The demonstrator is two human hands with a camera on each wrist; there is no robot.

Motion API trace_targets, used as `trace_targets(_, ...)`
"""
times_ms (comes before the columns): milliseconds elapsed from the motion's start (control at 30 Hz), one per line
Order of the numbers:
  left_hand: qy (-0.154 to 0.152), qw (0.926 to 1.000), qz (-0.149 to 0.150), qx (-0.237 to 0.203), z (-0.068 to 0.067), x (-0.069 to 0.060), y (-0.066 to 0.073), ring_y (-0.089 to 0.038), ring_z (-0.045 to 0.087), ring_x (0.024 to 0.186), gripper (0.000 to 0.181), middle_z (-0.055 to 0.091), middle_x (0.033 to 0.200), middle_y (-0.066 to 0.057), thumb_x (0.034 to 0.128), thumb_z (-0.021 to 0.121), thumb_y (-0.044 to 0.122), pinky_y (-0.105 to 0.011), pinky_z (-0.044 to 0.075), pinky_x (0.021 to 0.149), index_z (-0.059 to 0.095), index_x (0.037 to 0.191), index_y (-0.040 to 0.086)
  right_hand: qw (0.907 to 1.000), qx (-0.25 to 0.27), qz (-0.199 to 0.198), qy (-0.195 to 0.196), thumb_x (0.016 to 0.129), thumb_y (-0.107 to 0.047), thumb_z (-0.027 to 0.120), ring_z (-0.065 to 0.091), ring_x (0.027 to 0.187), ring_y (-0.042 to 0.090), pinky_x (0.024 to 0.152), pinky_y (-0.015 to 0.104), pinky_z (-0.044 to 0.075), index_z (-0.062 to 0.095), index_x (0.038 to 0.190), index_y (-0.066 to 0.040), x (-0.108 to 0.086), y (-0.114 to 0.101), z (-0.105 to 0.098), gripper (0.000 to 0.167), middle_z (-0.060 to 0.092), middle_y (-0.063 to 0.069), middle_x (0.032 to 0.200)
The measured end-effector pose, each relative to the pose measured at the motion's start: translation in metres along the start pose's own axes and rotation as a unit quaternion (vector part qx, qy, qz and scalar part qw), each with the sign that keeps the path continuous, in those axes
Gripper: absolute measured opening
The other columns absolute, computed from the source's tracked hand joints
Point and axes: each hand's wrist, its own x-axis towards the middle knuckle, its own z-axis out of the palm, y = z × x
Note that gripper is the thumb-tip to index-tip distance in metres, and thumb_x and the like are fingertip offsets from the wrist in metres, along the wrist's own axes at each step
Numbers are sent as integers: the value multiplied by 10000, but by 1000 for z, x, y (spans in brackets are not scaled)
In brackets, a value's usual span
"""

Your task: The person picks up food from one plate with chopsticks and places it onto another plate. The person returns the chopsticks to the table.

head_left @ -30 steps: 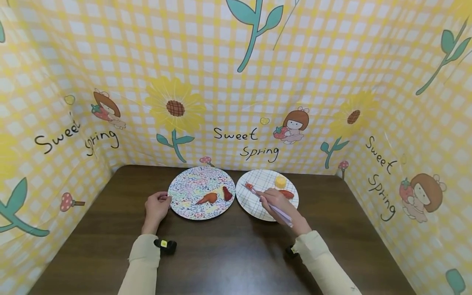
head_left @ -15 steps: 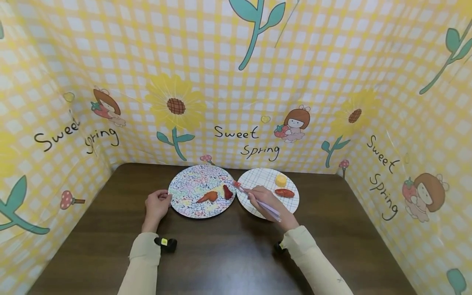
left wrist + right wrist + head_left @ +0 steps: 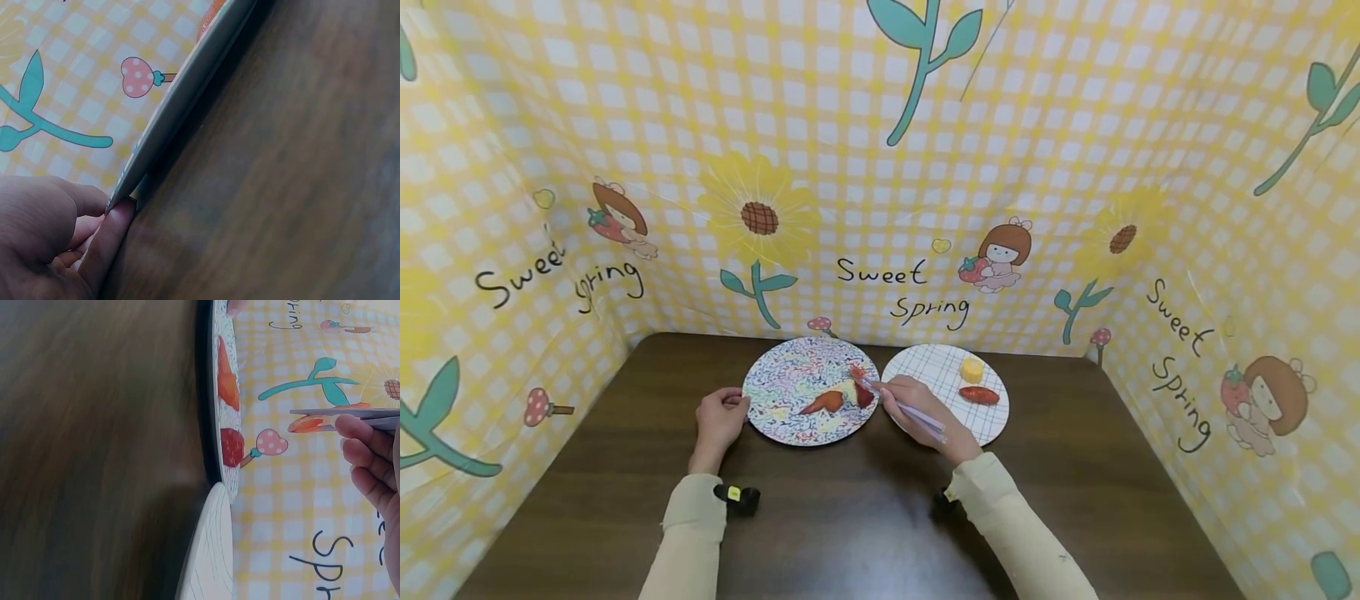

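Yellow-checked cloth printed with flowers and figures stands behind and on both sides of my dark brown table. Two round plates lie side by side at the table's far part: a speckled plate to my left, a checked plate to my right. My right hand is curled round light purple chopsticks. My left hand pinches the speckled plate's near-left rim between thumb and finger, with only the rim's thickness between them. On that plate lie an orange drumstick and, toward its right edge, a dark red piece. The checked plate bears a reddish sausage, with a yellow round just behind it. The chopstick tips are closed on a small orange-red piece, held above the speckled plate's right side, clear of its surface.
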Motion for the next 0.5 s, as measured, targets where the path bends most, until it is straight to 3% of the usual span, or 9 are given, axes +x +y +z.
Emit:
trace_targets(300, -26, 10000, 6, 56, -1, -2, -3, -260, 685, 901, 361, 674, 1113, -246, 992, 630, 178, -214, 507, 648, 637, 1245, -80, 9955, 904, 302, -17, 1005, 38, 517, 626, 749, 181, 732, 283, 527, 709, 932, -12, 13, -13, 19, 212, 689, 61, 814)
trace_targets(433, -56, 9999, -15, 91, -2, -1, -2, -294, 684, 940, 375, 674, 1121, -243, 996, 627, 192, -218, 504, 653, 631, 1256, -78, 9939, 1063, 264, -99, 1020, 14, 520, 539, 678, 134, 668, 203, 464, 732, 1041, -21, 18, -18, 28, 217, 626, 42, 737)
trace_targets(500, -55, 9999, -24, 102, -3, -1, -1, -285, 686, 936, 370, 678, 1119, -233, 995, 628, 195, -217, 502, 655, 636, 1256, -66, 9950, 943, 164, -281, 1035, -19, 509, 475, 666, 79, 676, 173, 439, 718, 1182, -25, 22, -20, 31, 256, 605, 10, 714)
